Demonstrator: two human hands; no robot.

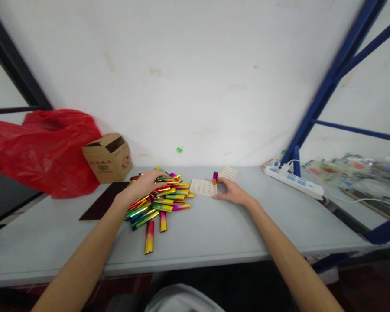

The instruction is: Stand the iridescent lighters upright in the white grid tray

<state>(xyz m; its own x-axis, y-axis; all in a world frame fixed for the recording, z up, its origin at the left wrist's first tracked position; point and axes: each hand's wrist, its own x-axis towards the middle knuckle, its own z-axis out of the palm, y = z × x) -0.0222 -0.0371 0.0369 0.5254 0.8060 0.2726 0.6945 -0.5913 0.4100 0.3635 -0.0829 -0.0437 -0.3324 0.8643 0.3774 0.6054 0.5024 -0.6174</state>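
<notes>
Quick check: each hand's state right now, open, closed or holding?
Left hand: at the pile of shiny tubes; whether it grips one cannot be told.
Right hand: open, at the white tray, by an upright tube.

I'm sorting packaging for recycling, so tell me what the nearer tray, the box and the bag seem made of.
Nearer tray: matte, off-white, molded-looking grid; perhaps plastic or pressed pulp. Box: likely matte cardboard, by its plain brown, printed sides. Bag: probably thin plastic, given its red sheen and crinkles.

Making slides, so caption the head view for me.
Left hand at piled shiny tubes; right hand by a pale tray and one upright tube.
</notes>
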